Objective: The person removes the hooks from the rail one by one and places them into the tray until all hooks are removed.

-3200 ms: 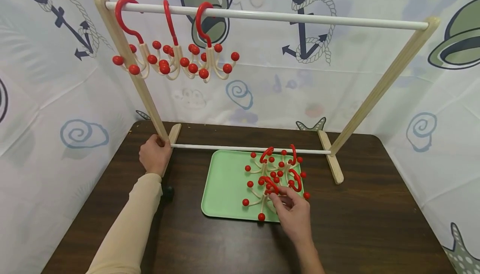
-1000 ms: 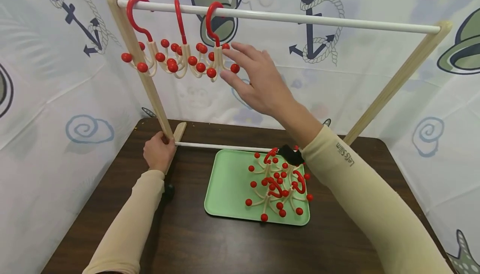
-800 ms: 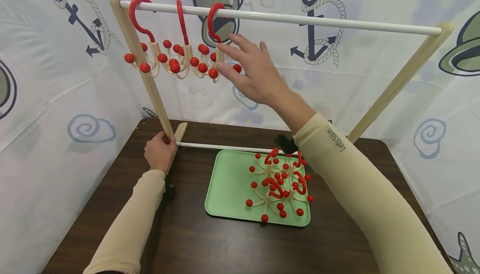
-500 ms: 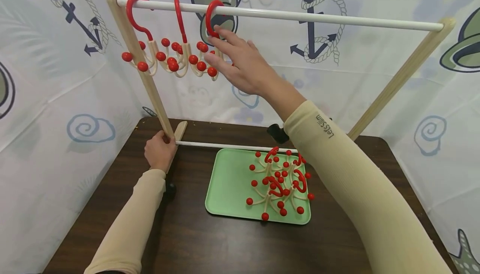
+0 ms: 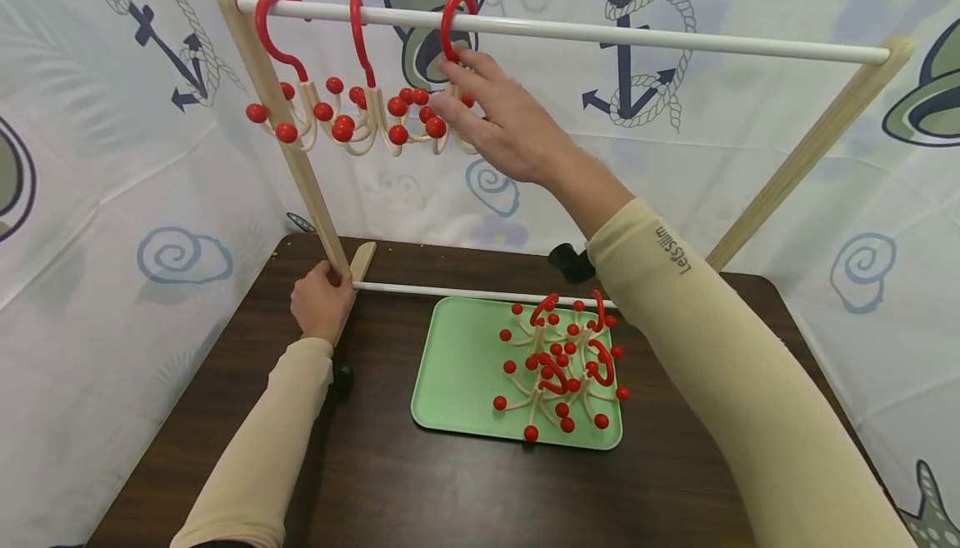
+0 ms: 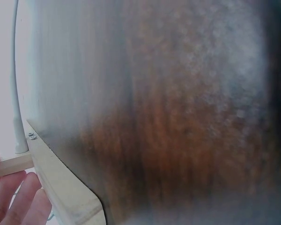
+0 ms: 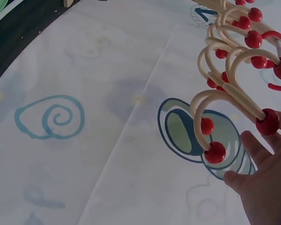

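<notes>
My left hand (image 5: pixel 321 305) grips the foot of the left wooden post (image 5: pixel 306 190). Its curled fingers show beside the wood in the left wrist view. My right hand (image 5: pixel 517 127) is raised to the white top rod (image 5: pixel 675 40), its nearly straight fingers at the neck of the rightmost hanging red-hooked hanger (image 5: pixel 446 28). That hanger has pale curved arms tipped with red balls; the hand partly hides it. In the right wrist view the thumb stands apart from the hanger arms (image 7: pixel 243 101). Two similar hangers (image 5: pixel 363 48) hang on the rod to the left.
A green tray (image 5: pixel 457 365) on the dark table (image 5: pixel 420 490) holds several more such hangers (image 5: pixel 540 390) on its right side. A thin lower white rod (image 5: pixel 435 289) runs behind the tray. The right post (image 5: pixel 810 152) slants up to the top rod. Patterned cloth surrounds the table.
My right hand rose from the tray to the rod, reached the rightmost hanger and has shifted it slightly right, turning its hook. My left hand stays on the post.
</notes>
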A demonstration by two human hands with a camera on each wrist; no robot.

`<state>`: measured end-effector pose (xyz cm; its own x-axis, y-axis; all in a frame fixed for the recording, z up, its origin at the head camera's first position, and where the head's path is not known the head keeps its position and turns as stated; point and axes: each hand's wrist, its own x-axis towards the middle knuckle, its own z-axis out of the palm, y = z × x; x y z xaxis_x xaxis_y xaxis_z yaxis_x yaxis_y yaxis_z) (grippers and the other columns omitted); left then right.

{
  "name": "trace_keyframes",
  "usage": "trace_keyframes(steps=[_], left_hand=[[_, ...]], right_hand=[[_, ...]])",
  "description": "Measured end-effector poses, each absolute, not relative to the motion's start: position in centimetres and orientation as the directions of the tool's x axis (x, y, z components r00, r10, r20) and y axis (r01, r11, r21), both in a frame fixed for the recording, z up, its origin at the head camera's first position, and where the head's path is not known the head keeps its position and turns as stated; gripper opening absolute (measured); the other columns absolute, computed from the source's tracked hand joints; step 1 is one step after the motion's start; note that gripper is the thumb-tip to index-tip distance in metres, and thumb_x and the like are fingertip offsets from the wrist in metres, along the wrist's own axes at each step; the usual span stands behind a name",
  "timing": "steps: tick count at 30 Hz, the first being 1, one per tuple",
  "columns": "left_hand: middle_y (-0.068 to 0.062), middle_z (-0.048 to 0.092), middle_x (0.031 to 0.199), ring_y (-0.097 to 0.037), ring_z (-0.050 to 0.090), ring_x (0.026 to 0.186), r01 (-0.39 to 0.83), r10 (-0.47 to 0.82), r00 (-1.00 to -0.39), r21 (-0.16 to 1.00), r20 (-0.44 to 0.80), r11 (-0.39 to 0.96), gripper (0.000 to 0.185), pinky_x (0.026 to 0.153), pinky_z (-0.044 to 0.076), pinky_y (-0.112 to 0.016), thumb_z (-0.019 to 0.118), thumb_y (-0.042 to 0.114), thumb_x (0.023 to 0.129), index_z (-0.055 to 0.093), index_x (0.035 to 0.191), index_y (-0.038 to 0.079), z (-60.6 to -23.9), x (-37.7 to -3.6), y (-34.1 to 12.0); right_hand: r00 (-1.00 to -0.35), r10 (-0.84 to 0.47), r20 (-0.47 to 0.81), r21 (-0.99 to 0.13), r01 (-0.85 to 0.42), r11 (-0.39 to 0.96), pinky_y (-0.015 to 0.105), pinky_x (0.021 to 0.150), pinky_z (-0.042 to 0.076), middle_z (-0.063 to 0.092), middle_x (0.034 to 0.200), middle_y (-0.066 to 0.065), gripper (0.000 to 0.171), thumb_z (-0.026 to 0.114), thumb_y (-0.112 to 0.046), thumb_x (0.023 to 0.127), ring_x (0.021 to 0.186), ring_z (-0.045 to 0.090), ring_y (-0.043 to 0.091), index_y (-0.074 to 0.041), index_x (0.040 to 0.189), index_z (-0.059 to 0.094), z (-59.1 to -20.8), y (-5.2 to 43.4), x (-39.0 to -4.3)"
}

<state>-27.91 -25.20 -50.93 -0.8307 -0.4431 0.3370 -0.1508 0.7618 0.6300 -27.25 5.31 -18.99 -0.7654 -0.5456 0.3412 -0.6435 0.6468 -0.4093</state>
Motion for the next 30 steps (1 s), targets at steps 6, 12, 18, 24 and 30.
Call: trace_keyframes(steps=[6,12,18,24,30], left_hand=[[-0.017,0.068,0.082,-0.037,0.063,0.074,-0.144,-0.439,-0.835,0.638,0.333,0.757,0.024,0.069,0.046,-0.055,0.062,0.025,0.091,0.068,0.096,0.002,-51.0,-27.9,-25.2],[-0.017,0.069,0.086,-0.038,0.063,0.077,-0.156,-0.444,-0.837,0.636,0.321,0.755,0.025,0.071,0.046,-0.056,0.061,0.026,0.092,0.068,0.1,0.003,-51.1,-27.9,-25.3],[-0.018,0.069,0.089,-0.04,0.064,0.081,-0.164,-0.44,-0.845,0.636,0.304,0.754,0.027,0.074,0.045,-0.057,0.061,0.026,0.092,0.068,0.103,0.002,-50.9,-27.8,-25.2],[-0.018,0.07,0.091,-0.039,0.064,0.083,-0.173,-0.448,-0.845,0.645,0.291,0.744,0.026,0.076,0.044,-0.058,0.063,0.025,0.092,0.068,0.104,0.003,-51.0,-27.9,-25.2],[-0.018,0.069,0.09,-0.04,0.064,0.083,-0.176,-0.449,-0.843,0.638,0.296,0.75,0.025,0.075,0.044,-0.058,0.063,0.026,0.091,0.068,0.101,0.003,-51.0,-27.9,-25.3]], right_hand=[[-0.759,-0.528,0.381,-0.406,-0.65,0.642,0.035,0.112,0.025,0.018,0.162,-0.005,0.059,0.042,-0.045,0.102,0.145,0.019,0.008,-0.019,0.154,0.031,-18.2,6.4,-26.7],[-0.722,-0.507,0.471,-0.365,-0.683,0.633,0.026,0.109,0.026,0.03,0.157,-0.003,0.052,0.045,-0.04,0.103,0.143,0.024,0.006,-0.018,0.15,0.041,-17.8,7.9,-26.1],[-0.686,-0.425,0.591,-0.352,-0.693,0.629,0.023,0.099,0.038,0.047,0.145,-0.001,0.042,0.049,-0.035,0.102,0.132,0.04,0.008,-0.017,0.138,0.057,-17.8,9.6,-25.6],[-0.624,-0.352,0.697,-0.331,-0.716,0.615,0.025,0.086,0.048,0.06,0.129,0.003,0.033,0.055,-0.03,0.099,0.112,0.054,0.011,-0.012,0.122,0.07,-18.4,10.7,-25.0],[-0.576,-0.405,0.71,-0.312,-0.773,0.552,0.033,0.082,0.051,0.063,0.112,0.008,0.026,0.063,-0.02,0.094,0.106,0.055,0.015,-0.007,0.114,0.074,-20.5,11.4,-24.5]])
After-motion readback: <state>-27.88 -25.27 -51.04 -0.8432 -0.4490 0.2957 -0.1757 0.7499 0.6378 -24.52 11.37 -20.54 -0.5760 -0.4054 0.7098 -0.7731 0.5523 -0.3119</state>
